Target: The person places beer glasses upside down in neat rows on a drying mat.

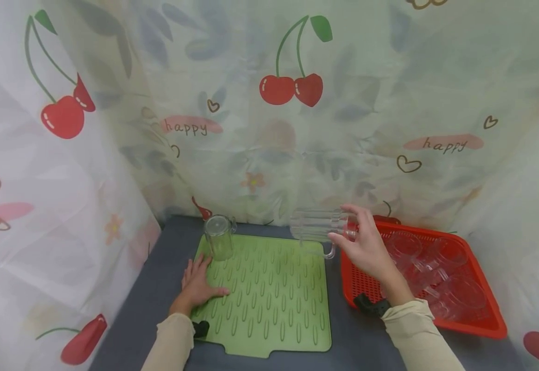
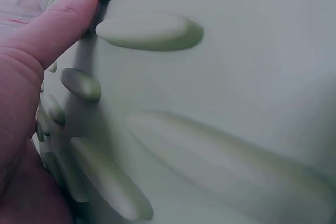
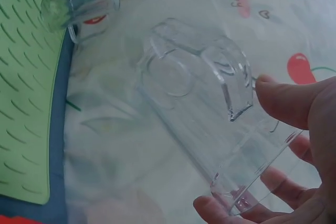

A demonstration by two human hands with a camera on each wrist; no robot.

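Note:
My right hand (image 1: 359,239) holds a clear plastic mug (image 1: 318,226) on its side in the air, above the back right corner of the green ribbed mat (image 1: 279,304). In the right wrist view the fingers (image 3: 286,100) grip the clear mug (image 3: 210,103) at its rim end. My left hand (image 1: 197,283) lies flat with spread fingers on the mat's left edge; the left wrist view shows the thumb (image 2: 58,17) against the green mat (image 2: 220,87). A second clear mug (image 1: 219,236) stands upside down at the mat's back left corner.
A red perforated basket (image 1: 492,319) with several clear mugs sits to the right of the mat on the dark grey table (image 1: 149,288). Cherry-print curtains (image 1: 274,103) close in the back and both sides.

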